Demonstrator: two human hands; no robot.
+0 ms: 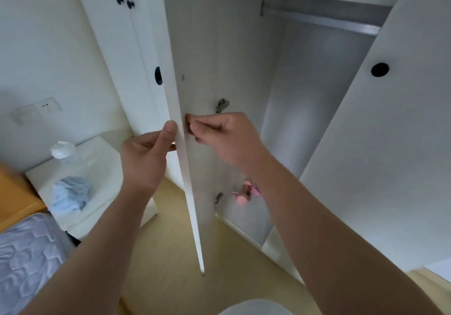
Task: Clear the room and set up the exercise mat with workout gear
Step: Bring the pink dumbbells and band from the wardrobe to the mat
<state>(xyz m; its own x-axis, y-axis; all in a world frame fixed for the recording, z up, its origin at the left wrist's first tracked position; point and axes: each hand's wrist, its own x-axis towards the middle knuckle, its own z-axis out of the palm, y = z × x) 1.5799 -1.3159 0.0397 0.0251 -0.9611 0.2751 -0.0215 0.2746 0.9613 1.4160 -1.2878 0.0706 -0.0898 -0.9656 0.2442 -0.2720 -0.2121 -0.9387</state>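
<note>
The left hand grips the free edge of the open wardrobe door, thumb on the edge and fingers wrapped round the outer side. The right hand sits just across that edge on the door's inner face, below the upper hinge. Its fingers are curled tight against the panel, and whether it pinches something small there or only braces cannot be told.

No mat is in view. Past the door, low inside the wardrobe, a pink thing shows near the lower hinge, half hidden by the right forearm. It may be workout gear, though its shape is too blurred to say.

The step looks like getting the door out of the way so the wardrobe can be searched. To do it well, swing the door by its edge with the left hand. Keep the right hand's fingers clear of the hinge side. Open the door fully before reaching down for the pink thing.

On the far side of the door a white bedside surface carries a bottle and a blue cloth. A hard swing could bring the door near them.
</note>
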